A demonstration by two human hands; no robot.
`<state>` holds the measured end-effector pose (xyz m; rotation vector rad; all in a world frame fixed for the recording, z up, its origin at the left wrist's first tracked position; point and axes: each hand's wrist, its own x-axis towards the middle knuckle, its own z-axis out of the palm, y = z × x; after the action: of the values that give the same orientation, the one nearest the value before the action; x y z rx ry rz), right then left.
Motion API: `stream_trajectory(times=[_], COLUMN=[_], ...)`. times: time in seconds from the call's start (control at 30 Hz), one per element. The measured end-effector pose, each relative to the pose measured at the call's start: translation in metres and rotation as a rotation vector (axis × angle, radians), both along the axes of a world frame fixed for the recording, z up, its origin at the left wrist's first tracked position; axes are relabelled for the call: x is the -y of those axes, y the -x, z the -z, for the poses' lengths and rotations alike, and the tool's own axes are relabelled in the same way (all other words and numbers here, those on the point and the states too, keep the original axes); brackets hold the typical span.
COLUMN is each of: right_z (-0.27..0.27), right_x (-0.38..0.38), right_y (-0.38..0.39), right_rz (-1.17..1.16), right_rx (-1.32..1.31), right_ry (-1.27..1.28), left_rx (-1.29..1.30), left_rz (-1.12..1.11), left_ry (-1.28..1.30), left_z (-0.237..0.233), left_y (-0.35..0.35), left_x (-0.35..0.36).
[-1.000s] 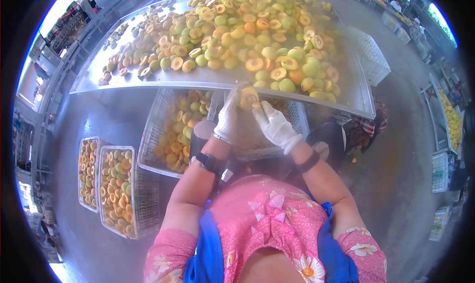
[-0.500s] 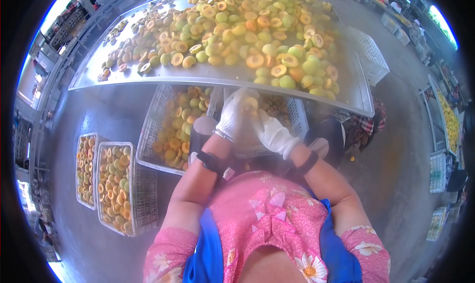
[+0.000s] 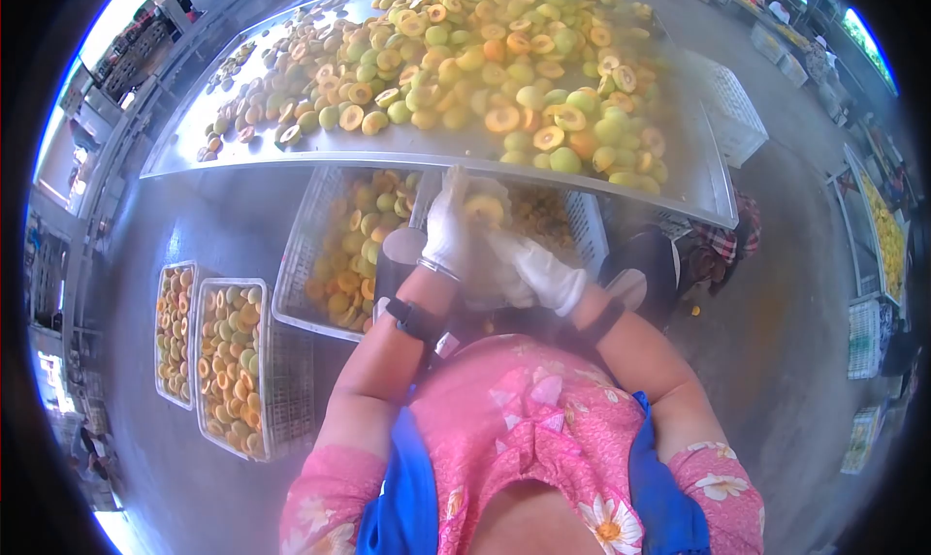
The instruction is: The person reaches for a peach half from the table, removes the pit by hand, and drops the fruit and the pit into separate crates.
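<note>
Both hands wear white gloves and meet just below the near edge of a metal table (image 3: 320, 159). My left hand (image 3: 447, 227) is closed around a yellow apricot half (image 3: 483, 210), its cut face turned up. Close beside it, my right hand (image 3: 545, 272) reaches in from the right with its fingers bent toward the fruit. Haze blurs those fingertips, and whether they hold a tool or a pit does not show. Heaped over the table are yellow and green apricots (image 3: 456, 70), many of them halved. Under the hands stands a crate with small brownish pieces (image 3: 543, 211).
Left of my hands, a white crate (image 3: 291, 250) holds apricot halves. Two more filled crates (image 3: 233, 361) stand on the floor at left. A white crate (image 3: 732, 114) sits beyond the table's right end. Another fruit-covered table (image 3: 878, 230) is at far right.
My left hand's fingers have straightened upward, and the apricot half shows more clearly beside them. My right hand has shifted slightly down and away from it. The whole view has moved slightly.
</note>
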<state>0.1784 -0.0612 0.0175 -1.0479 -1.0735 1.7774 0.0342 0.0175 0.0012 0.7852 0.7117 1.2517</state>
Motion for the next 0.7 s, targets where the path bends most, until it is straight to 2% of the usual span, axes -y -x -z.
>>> stream_trajectory(times=[0.03,0.1,0.17,0.2,0.3,0.33,0.37,0.4,0.43,0.5,0.53,0.57,0.6,0.67,0.7], right_z=[-0.007,-0.017,0.016,0.020,0.014,-0.001,-0.016,-0.016,-0.015,-0.004,0.031,0.065,0.065,0.055,0.015], right_x=[0.001,0.004,-0.001,0.001,0.005,0.012,0.017,0.015,0.015,0.011,0.002,-0.007,-0.005,0.002,0.009], right_y=[-0.004,-0.009,-0.003,0.001,0.013,0.003,-0.003,-0.009,-0.007,-0.002,0.007,0.015,0.020,0.014,0.002], right_rz=[-0.057,-0.150,-0.079,0.021,0.214,0.023,-0.165,-0.220,-0.221,-0.132,-0.017,0.290,0.242,0.183,-0.020], right_rx=[-0.053,0.065,0.199,0.265,0.331,0.112,-0.109,-0.140,-0.141,0.109,0.228,0.457,0.317,0.178,-0.005], right_ry=[0.080,0.105,-0.155,-0.318,-0.585,-0.159,0.270,0.287,0.287,0.077,-0.528,-1.085,-0.755,-0.418,-0.022], left_rx=[0.081,0.036,-0.305,-0.403,-0.552,-0.553,-0.348,-0.141,-0.142,-0.319,-0.318,-0.490,-0.660,-0.572,-0.486], left_rz=[0.155,0.108,0.106,0.125,0.104,0.101,0.149,0.195,0.194,0.205,0.206,0.144,0.078,0.121,0.167], left_ry=[0.193,0.186,-0.035,-0.107,-0.145,-0.141,-0.023,0.091,0.092,-0.010,-0.008,-0.098,-0.188,-0.122,-0.065], left_z=[-0.021,-0.034,-0.031,-0.040,-0.040,-0.041,-0.041,-0.041,-0.040,-0.034,-0.032,-0.031,-0.031,-0.035,-0.037], left_y=[0.003,-0.003,-0.004,-0.003,-0.006,-0.005,-0.003,-0.002,-0.001,0.001,0.000,-0.002,-0.003,-0.001,0.000], left_x=[0.006,0.009,0.005,0.012,0.012,0.011,0.012,0.013,0.012,0.011,0.011,0.012,0.013,0.015,0.014])
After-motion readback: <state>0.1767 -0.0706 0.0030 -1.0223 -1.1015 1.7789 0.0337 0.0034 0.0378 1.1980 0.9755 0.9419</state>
